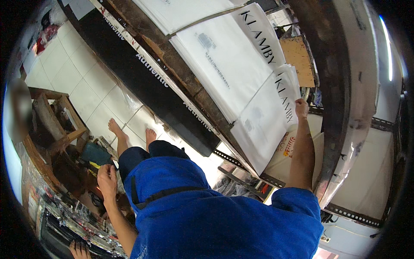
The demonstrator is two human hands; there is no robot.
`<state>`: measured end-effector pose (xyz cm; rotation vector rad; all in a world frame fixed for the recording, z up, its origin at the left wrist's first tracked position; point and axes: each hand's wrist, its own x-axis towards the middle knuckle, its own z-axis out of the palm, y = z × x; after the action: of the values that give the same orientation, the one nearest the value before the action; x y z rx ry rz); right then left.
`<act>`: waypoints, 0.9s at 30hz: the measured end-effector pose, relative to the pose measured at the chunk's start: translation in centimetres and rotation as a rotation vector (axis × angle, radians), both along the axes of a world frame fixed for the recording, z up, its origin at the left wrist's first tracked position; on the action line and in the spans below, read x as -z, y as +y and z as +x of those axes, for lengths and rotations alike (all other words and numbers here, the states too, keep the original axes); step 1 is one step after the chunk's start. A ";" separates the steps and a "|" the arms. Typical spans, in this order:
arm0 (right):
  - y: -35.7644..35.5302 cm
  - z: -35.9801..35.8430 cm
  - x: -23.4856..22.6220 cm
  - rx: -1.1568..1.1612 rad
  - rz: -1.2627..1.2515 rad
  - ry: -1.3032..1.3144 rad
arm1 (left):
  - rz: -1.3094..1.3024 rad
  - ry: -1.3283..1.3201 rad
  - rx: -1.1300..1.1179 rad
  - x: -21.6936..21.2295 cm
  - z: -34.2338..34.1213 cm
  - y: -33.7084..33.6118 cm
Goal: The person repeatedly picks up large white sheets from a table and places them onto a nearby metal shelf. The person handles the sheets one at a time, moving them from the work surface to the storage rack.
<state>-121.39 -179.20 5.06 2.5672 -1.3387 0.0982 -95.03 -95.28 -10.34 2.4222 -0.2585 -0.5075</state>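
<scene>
Blue short-sleeved shirt (pixel 228 224) fills the lower middle, with a black strap (pixel 172 193) across the waist. Beyond it, to the upper right, the front white sheets (pixel 254 134) lie on a dark brown tabletop (pixel 189 84), at the near end of a row. They are bright white, smooth and thin, with a pale, blurred grey emblem on the broad part and large, slender black capitals along the right side. Their long left edge runs straight and slanting, while the upper right corner lifts and bends, showing several loose layers.

Just beyond them, the middle white sheets (pixel 220 64) have matching black capitals, a finely drawn grey emblem and a line of small dark lettering; the far white sheets (pixel 185 15) run out at the upper edge. At the front sheets' right edge, the right hand (pixel 302 108) is closed with bent fingers, gripping the margin. Well apart from them, the left hand (pixel 108 180) hangs half curled near the wooden frame (pixel 71 136); whether it holds anything I cannot tell.
</scene>
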 end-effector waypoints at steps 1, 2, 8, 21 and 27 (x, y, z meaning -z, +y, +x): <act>-0.8 -0.2 -0.3 -0.004 -0.053 -0.002 | 0.029 0.040 -0.020 0.4 -0.8 0.5; -1.1 0.4 -0.3 0.066 -0.035 -0.041 | 0.062 0.072 -0.038 0.4 -1.3 0.5; -2.3 1.9 -1.8 0.184 -0.021 -0.057 | 0.030 0.035 -0.049 0.2 -2.3 0.4; -11.3 -0.8 -2.4 -0.151 0.381 -0.530 | -0.012 -0.085 -0.094 0.4 -0.5 1.8; -2.5 6.1 2.8 -0.258 0.218 -0.480 | 0.022 -0.195 -0.105 -3.5 3.3 0.2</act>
<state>-115.25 -181.70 2.21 3.0211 -1.2000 0.6897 -91.69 -95.13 -6.87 2.4935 -0.2077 -0.2283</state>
